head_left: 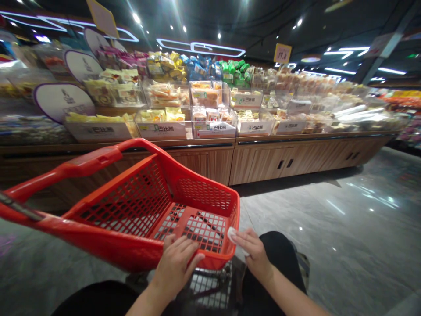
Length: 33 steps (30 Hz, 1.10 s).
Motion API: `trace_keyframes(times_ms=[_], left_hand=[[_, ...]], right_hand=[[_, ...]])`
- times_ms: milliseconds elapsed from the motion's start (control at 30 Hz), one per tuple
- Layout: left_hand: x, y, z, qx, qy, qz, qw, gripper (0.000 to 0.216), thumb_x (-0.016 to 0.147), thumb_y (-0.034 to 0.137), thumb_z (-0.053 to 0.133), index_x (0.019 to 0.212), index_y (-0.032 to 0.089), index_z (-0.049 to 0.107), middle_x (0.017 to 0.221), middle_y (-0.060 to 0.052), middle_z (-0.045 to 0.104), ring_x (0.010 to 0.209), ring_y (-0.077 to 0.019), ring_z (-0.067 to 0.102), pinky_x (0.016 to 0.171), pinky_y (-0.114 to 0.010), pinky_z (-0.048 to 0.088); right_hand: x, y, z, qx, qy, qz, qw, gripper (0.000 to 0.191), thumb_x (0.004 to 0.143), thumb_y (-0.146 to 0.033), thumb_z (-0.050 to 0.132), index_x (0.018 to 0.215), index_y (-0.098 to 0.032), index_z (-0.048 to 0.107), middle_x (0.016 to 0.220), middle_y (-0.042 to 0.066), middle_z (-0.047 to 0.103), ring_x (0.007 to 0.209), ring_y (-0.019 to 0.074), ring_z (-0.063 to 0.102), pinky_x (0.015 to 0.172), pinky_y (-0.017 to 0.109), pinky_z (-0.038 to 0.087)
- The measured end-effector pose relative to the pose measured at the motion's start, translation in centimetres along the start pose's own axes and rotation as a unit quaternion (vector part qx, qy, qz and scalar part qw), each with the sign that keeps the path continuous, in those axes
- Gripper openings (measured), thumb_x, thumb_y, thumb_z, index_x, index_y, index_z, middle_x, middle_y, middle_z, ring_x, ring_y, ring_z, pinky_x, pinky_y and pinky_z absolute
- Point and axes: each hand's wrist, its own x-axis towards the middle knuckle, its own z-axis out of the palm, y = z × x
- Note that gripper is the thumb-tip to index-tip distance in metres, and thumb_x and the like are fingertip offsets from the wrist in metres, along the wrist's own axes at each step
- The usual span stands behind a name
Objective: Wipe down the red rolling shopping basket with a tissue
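A red plastic shopping cart (194, 175) with grid-pattern sides stands in front of me, its basket holding no goods. My left hand (179, 259) grips the near rim of the cart, fingers curled over the edge and the thumb on the outer side. At the cart's right end, my right hand (251, 248) pinches a crumpled white tissue (232, 235) against the rim. Part of the tissue is hidden beneath the fingers. The cart's handle (92, 160) is off to the left, away from both hands.
Behind the cart runs a wooden display counter (263, 162) with clear bins of packaged snacks (200, 94). A price sign (283, 53) rises above it. My knees (279, 259) flank the cart's near end. Shiny grey floor (329, 224) stretches to the right.
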Motion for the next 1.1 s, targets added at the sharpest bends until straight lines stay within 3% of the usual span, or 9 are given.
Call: trace_keyframes(times_ms=[133, 367, 600, 767, 867, 1000, 1100], left_hand=[[-0.1, 0.0, -0.2, 0.003, 0.004, 0.007, 1.0, 0.009, 0.086, 0.027, 0.052, 0.083, 0.024, 0.059, 0.075, 0.005, 0.067, 0.073, -0.0153, 0.055, 0.081, -0.034, 0.026], [-0.4, -0.2, -0.8, 0.012, 0.0, 0.017, 1.0, 0.011, 0.087, 0.028, 0.05, 0.084, 0.024, 0.059, 0.075, 0.004, 0.067, 0.074, -0.0146, 0.056, 0.085, -0.033, 0.027], [-0.6, -0.3, -1.2, 0.004, 0.014, 0.016, 1.0, 0.009, 0.085, 0.027, 0.052, 0.087, 0.025, 0.061, 0.078, 0.005, 0.069, 0.076, -0.0141, 0.059, 0.087, -0.033, 0.026], [-2.1, -0.9, -1.7, 0.007, 0.0, 0.01, 1.0, 0.009, 0.083, 0.027, 0.056, 0.09, 0.025, 0.061, 0.081, 0.004, 0.069, 0.082, -0.0153, 0.061, 0.093, -0.036, 0.025], [-2.9, -1.3, -2.1, 0.027, -0.02, 0.021, 0.999, 0.011, 0.083, 0.028, 0.058, 0.093, 0.025, 0.061, 0.085, 0.003, 0.069, 0.085, -0.016, 0.061, 0.096, -0.037, 0.024], [-3.0, -1.5, -2.2, 0.025, -0.024, 0.02, 0.999, 0.011, 0.083, 0.028, 0.058, 0.093, 0.025, 0.061, 0.085, 0.003, 0.07, 0.085, -0.0163, 0.061, 0.097, -0.038, 0.024], [-2.7, -1.4, -2.2, 0.027, -0.028, 0.022, 0.999, 0.011, 0.082, 0.029, 0.059, 0.092, 0.025, 0.061, 0.084, 0.003, 0.069, 0.084, -0.0159, 0.061, 0.097, -0.038, 0.024]], right_hand=[[1.1, 1.5, 0.0, -0.025, 0.035, 0.012, 0.999, 0.054, 0.085, -0.001, 0.036, 0.127, -0.029, 0.055, 0.124, 0.007, 0.062, 0.103, 0.0209, 0.063, 0.079, 0.04, 0.048], [-1.0, -1.3, 0.1, 0.015, -0.038, -0.011, 0.999, 0.052, 0.085, -0.004, 0.039, 0.131, -0.026, 0.051, 0.125, 0.007, 0.062, 0.112, 0.0215, 0.059, 0.082, 0.037, 0.049], [1.6, 1.4, 0.4, -0.025, 0.042, 0.021, 0.999, 0.05, 0.086, -0.002, 0.039, 0.122, -0.029, 0.059, 0.12, 0.007, 0.065, 0.098, 0.0207, 0.065, 0.079, 0.04, 0.05], [0.0, -0.9, 0.4, 0.013, -0.021, -0.011, 1.0, 0.053, 0.084, -0.002, 0.04, 0.13, -0.027, 0.052, 0.122, 0.007, 0.063, 0.111, 0.0218, 0.06, 0.082, 0.039, 0.049], [-0.2, -0.9, 0.3, 0.016, -0.046, -0.025, 0.999, 0.055, 0.084, -0.002, 0.04, 0.132, -0.027, 0.049, 0.124, 0.007, 0.062, 0.109, 0.0214, 0.061, 0.079, 0.038, 0.05], [1.0, 1.3, 0.4, -0.021, 0.007, 0.002, 1.0, 0.053, 0.085, -0.002, 0.038, 0.128, -0.029, 0.054, 0.123, 0.007, 0.063, 0.101, 0.0206, 0.064, 0.079, 0.04, 0.05], [1.2, 1.4, 0.6, -0.029, 0.022, 0.008, 0.999, 0.05, 0.086, -0.003, 0.039, 0.125, -0.028, 0.057, 0.122, 0.007, 0.064, 0.1, 0.0212, 0.064, 0.079, 0.04, 0.05]])
